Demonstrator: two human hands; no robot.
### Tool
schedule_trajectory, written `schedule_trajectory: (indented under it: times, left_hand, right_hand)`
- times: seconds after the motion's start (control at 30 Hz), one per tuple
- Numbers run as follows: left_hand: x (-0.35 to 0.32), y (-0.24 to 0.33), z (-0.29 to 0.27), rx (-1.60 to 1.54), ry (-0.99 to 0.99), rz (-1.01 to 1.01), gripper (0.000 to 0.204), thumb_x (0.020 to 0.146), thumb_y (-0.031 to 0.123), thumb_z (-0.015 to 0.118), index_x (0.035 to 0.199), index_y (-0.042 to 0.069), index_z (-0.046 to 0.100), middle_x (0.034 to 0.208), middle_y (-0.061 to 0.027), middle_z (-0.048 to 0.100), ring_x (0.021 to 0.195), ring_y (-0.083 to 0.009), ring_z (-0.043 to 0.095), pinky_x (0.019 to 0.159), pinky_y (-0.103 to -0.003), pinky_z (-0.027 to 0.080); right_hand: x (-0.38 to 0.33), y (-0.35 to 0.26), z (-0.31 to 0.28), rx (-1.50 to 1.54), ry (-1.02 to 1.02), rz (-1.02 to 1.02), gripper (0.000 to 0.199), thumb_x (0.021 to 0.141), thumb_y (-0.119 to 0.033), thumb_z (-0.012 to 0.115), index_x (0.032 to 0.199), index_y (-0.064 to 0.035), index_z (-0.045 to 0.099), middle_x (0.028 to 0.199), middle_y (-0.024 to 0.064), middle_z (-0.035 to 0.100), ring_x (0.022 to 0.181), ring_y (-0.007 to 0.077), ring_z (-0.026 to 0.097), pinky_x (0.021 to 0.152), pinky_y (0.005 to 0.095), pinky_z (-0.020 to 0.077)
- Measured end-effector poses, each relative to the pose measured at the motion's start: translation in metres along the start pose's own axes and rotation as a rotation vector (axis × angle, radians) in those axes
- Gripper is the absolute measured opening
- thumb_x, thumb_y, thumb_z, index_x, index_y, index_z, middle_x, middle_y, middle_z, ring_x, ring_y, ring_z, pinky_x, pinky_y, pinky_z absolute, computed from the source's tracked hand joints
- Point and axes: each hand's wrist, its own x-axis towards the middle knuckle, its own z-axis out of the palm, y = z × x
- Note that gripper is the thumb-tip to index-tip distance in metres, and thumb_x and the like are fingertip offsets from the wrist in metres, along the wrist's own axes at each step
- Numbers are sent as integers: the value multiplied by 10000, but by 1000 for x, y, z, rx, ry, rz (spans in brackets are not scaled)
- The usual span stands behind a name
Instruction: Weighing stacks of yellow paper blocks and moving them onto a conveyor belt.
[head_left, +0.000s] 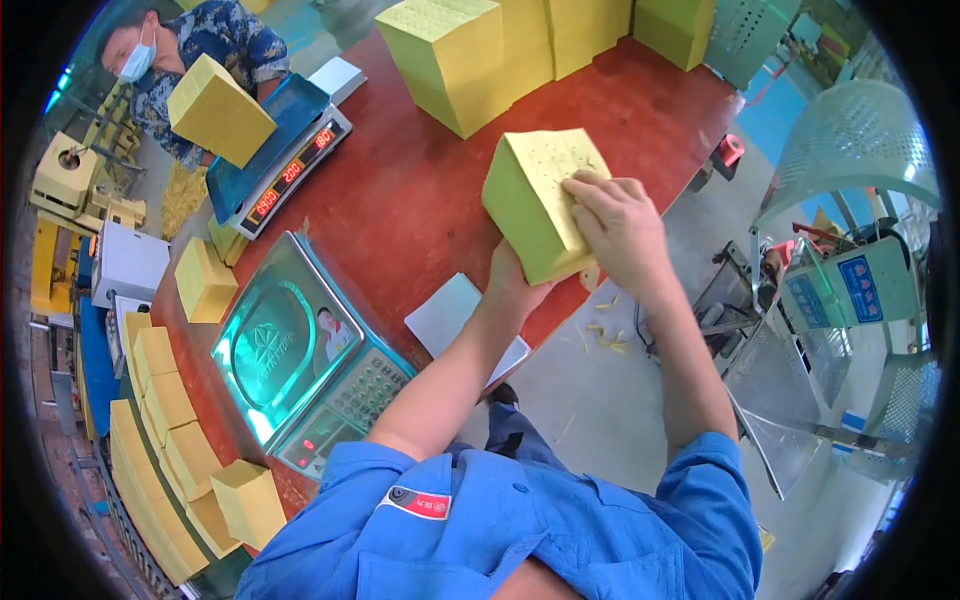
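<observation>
A tall yellow block [540, 215], which looks like a thick stack of paper sheets with small holes in its top face, is tilted over the near right part of the red table. My left hand [518, 275] grips its lower near side, partly hidden behind it. On the top face lie the fingers of my right hand [618, 228], stretched out and close together, near the right edge. The right thumb is hidden. Below my left forearm a white pad [455, 310] rests at the table edge.
A scale with a shiny pan [285, 340] stands left of my arms. Beyond it, another scale [290, 175] bears a yellow block [220, 110] beside a masked co-worker [200, 45]. More yellow blocks [450, 60] line the table's far side. Perforated metal equipment [850, 150] stands to the right.
</observation>
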Motion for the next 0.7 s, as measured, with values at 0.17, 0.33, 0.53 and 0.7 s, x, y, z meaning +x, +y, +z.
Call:
schedule_trajectory:
  times: [0.17,0.33,0.53,0.7]
  left_hand:
    - [-1,47,7,-975,303,-527,535,1027,475,308,1407,113,413,1376,-146,496,1276,-297,497,1020,-495,464]
    - [-78,78,11,-841,589,-931,496,1028,417,404,1351,42,450,1328,-212,525,1181,-286,571,1000,-451,469]
    - [-158,167,-32,-470,0,-778,390,1020,334,486,1181,4,620,1155,-109,658,1081,-213,609,930,-365,485]
    - [-285,266,-103,10,416,-539,321,985,247,496,913,-6,682,1067,-127,698,1004,-195,638,921,-341,476]
  right_hand:
    - [3,-5,16,35,23,53,261,879,-169,593,1109,-90,688,1176,55,662,1049,296,573,911,393,471]
    - [-9,-25,32,-9,59,-46,294,821,-150,647,1113,-135,682,1188,44,646,1053,283,574,891,413,473]
    - [-14,-27,35,-209,-30,-175,335,834,-66,629,1167,-78,659,1222,115,645,1075,334,580,946,422,449]
    - [-23,-64,27,-164,-33,-248,366,905,-81,561,1267,-52,608,1437,159,476,1271,354,472,1055,452,384]
